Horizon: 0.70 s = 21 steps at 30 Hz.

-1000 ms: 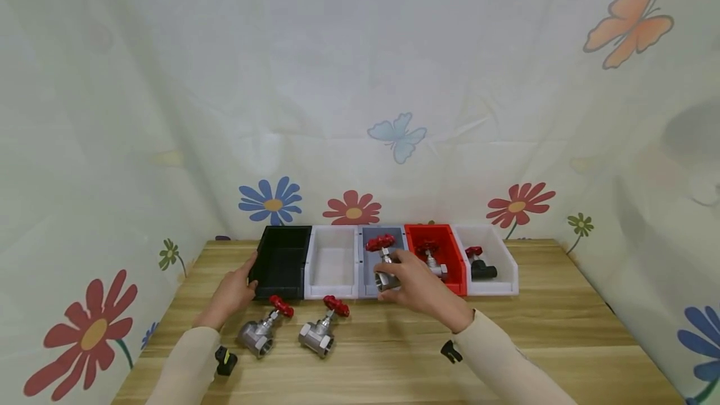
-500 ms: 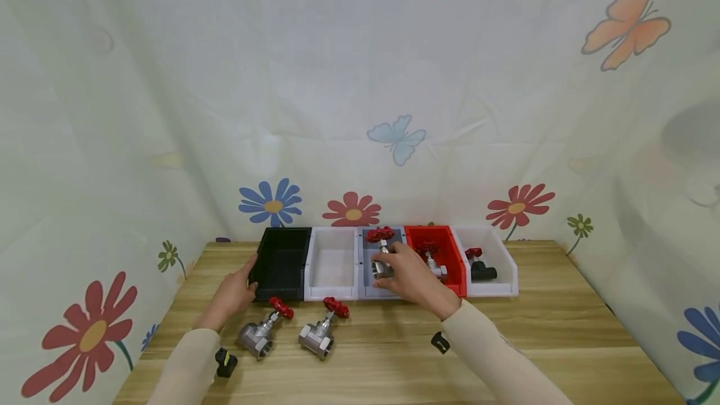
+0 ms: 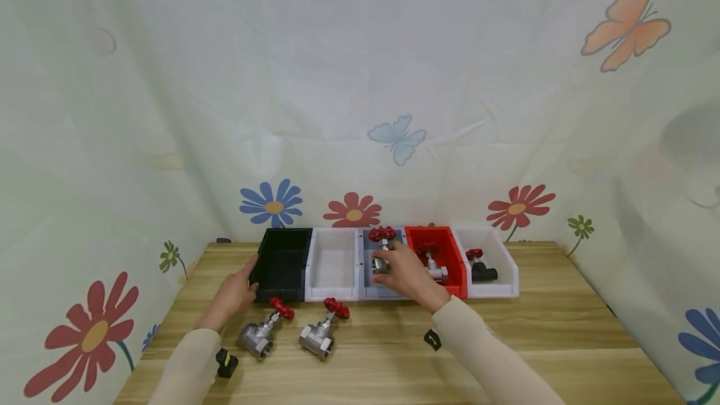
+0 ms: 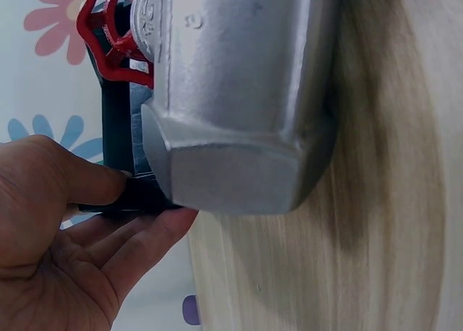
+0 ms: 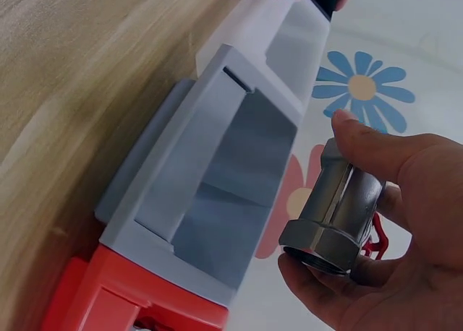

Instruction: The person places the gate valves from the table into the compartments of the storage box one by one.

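My right hand grips the metal body of a gate valve with a red handwheel. It holds the valve over the grey bin, and in the right wrist view the thumb and fingers wrap the body from both ends. At the left end of the row, my left hand pinches the side wall of a black bin between thumb and fingers. Two more gate valves lie on the table before the bins: the left valve, close to my left hand, and the right valve.
A white bin stands between the black and grey ones. Right of the grey bin, a red bin contains a valve. The end white bin contains a black fitting with a red handle. Patterned cloth hangs behind the wooden table.
My right hand has shifted slightly left and away from me, bringing the valve farther over the grey bin and a little more upright. The left hand keeps its hold on the black bin.
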Tool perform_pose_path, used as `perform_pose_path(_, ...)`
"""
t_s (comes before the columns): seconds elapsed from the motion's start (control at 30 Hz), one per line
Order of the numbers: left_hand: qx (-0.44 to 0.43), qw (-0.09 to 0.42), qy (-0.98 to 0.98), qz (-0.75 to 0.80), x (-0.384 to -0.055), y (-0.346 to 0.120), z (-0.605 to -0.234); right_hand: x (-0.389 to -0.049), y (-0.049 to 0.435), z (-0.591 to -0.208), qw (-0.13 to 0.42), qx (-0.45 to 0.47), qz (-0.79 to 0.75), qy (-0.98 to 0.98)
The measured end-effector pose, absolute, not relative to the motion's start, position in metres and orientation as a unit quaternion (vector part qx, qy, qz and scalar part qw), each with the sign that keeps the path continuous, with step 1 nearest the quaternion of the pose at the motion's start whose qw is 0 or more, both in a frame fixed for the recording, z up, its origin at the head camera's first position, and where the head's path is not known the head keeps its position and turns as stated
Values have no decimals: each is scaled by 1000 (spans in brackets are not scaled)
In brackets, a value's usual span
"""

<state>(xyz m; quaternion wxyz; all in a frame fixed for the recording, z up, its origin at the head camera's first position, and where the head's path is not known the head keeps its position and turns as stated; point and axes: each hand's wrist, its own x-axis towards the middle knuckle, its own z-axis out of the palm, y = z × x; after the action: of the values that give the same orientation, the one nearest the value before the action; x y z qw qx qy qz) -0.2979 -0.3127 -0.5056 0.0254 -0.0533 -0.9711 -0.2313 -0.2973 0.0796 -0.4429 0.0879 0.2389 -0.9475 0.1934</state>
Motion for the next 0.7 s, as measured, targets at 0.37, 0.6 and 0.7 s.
perform_pose_path(0.37,-51,24,-971,-230,-299,-313,-505,-310,73,-458,76,199,184,-960)
perform_pose_path(0.6,-55,30,-971,-229,-297,-313,-505,-316,68,-469,75,193,174,-963)
perform_pose_path(0.7,-56,29,-970,-233,-296,-313,-505,-319,66,-472,72,188,174,-964)
